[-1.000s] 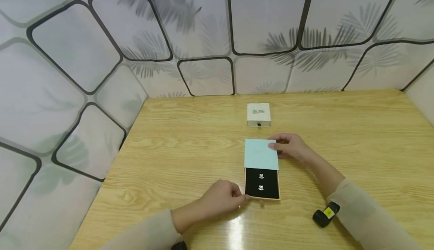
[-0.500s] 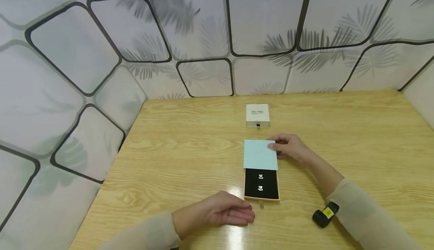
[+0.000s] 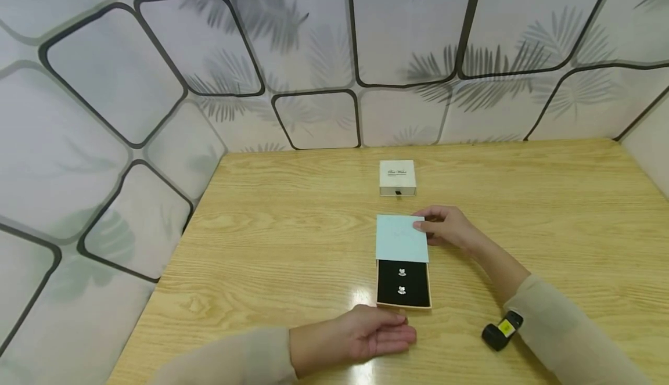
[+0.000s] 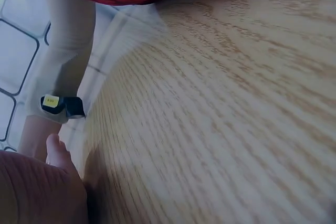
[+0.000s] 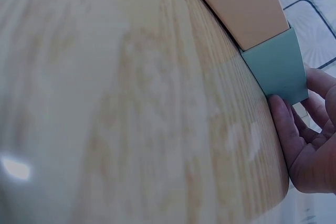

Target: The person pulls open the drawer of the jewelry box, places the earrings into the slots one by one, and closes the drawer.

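A light blue jewelry box sleeve (image 3: 401, 238) lies on the table, its black-lined drawer (image 3: 418, 283) pulled out toward the person. Two small silver earrings (image 3: 402, 281) sit one behind the other on the black pad. My right hand (image 3: 448, 226) grips the sleeve at its far right corner, thumb on top. In the right wrist view, the fingers (image 5: 286, 124) stand against the sleeve's end, beyond the tan drawer side (image 5: 244, 9). My left hand (image 3: 366, 335) is palm up before the drawer, fingers extended, thumb at the front edge. It covers the ribbon tab's place.
A closed white box (image 3: 397, 177) with dark lettering and a small black tab stands behind the blue one. Beneath everything is a wooden table (image 3: 287, 211), bounded by a patterned wall (image 3: 313, 36). A black wrist device (image 3: 503, 330) is on the right forearm.
My left hand has turned from palm down at the drawer's near left corner to palm up, shifting right along its front. The right hand and the box have stayed in place.
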A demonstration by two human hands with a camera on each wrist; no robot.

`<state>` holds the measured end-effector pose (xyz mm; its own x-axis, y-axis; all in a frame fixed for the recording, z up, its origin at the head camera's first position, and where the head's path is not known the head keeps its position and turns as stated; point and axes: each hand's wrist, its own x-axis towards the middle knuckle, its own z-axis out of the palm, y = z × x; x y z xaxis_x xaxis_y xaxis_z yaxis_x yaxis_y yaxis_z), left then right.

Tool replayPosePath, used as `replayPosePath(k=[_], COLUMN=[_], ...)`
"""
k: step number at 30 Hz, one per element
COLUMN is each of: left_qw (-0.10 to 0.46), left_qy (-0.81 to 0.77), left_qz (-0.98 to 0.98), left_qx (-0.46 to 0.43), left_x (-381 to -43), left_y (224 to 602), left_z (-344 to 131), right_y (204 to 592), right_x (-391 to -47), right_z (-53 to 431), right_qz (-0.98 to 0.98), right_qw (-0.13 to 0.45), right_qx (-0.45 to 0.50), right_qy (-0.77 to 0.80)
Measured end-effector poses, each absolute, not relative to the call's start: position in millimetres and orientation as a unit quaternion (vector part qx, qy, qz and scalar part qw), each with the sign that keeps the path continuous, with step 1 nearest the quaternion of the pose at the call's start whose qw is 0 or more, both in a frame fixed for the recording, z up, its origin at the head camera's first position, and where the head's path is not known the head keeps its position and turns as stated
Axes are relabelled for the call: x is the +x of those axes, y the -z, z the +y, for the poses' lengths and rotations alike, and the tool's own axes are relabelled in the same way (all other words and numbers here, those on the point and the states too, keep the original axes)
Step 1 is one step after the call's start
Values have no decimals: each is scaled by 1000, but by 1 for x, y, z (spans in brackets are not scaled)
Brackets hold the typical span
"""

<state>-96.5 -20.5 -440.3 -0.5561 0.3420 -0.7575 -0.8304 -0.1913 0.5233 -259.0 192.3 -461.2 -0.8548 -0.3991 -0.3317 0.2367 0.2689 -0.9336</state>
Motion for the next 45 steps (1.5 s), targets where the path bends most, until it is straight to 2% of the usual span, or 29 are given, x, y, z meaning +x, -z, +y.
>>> replayPosePath(k=[5, 24, 45], left_qw=[373, 331, 310], left_qy=[-747, -784, -803], left_qz=[484, 447, 432], left_qx=[-263, -275, -270], left_x=[-95, -109, -135], left_y=[440, 439, 442], left_z=[-13, -5, -2], right_y=[460, 456, 458], right_x=[-258, -261, -258], right_z=[192, 191, 193], right_qz=[752, 755, 753], right_qw=[261, 266, 276], right_qx=[-57, -60, -54], right_qy=[602, 596, 595])
